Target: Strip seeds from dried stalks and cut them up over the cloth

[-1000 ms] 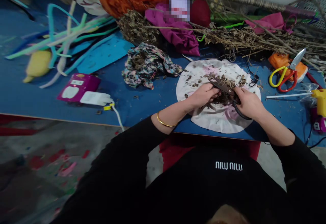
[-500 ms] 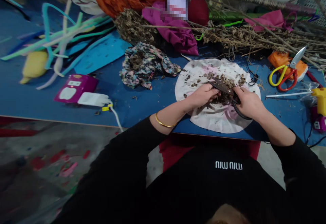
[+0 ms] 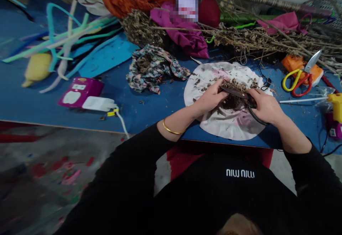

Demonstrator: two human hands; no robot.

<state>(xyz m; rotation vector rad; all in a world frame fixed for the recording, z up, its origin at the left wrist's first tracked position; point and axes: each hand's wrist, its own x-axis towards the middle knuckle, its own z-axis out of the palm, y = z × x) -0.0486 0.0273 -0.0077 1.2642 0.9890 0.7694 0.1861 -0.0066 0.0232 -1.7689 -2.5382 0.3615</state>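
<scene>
Dark-handled scissors [image 3: 234,92] are in my right hand [image 3: 264,105], its fingers through and around the handles. The blades point left, towards my left hand [image 3: 212,98], and look nearly closed. Between its thumb and fingers, my left hand grips some dried leaves [image 3: 232,83] beside the blade tips. Part of this bunch is hidden by the blades and fingers. Under both hands lies a round white cloth [image 3: 232,130] with pinkish patches. Crumbled brown leaf bits are scattered over it, with a heap in the middle.
A patterned cloth pouch [image 3: 156,69] with dried bits sits left of the white cloth. Dried stems [image 3: 253,37] run along the back. Red-and-yellow scissors [image 3: 301,76] and a yellow glue gun [image 3: 335,106] lie right. A purple box [image 3: 81,92] and foam-like strips [image 3: 66,39] lie left.
My left hand has shifted slightly up, its fingers now further over the leaf heap. The scissors have come closer to closed, and my right hand has moved a little right.
</scene>
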